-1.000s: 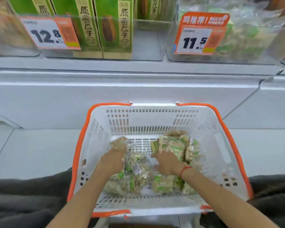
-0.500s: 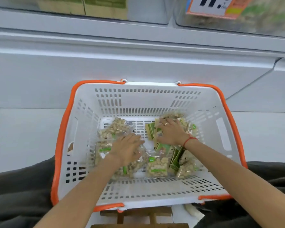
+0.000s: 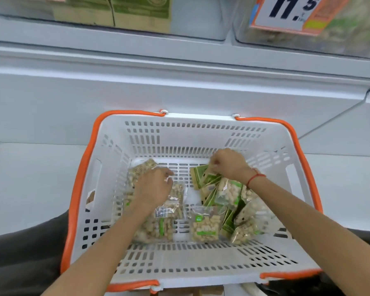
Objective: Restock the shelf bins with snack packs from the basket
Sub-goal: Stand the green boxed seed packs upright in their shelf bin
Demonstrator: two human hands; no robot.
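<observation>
Head view shows both forearms reaching down into the basket (image 3: 203, 133): the left hand (image 3: 153, 188) lies on clear snack packs (image 3: 205, 226) with fingers curled, grip unclear, while the right hand (image 3: 228, 164) pinches a green pack (image 3: 201, 178) by its top edge. More packs lie scattered over the basket floor, and shelf bins (image 3: 201, 18) sit above with a price tag (image 3: 295, 11).
</observation>
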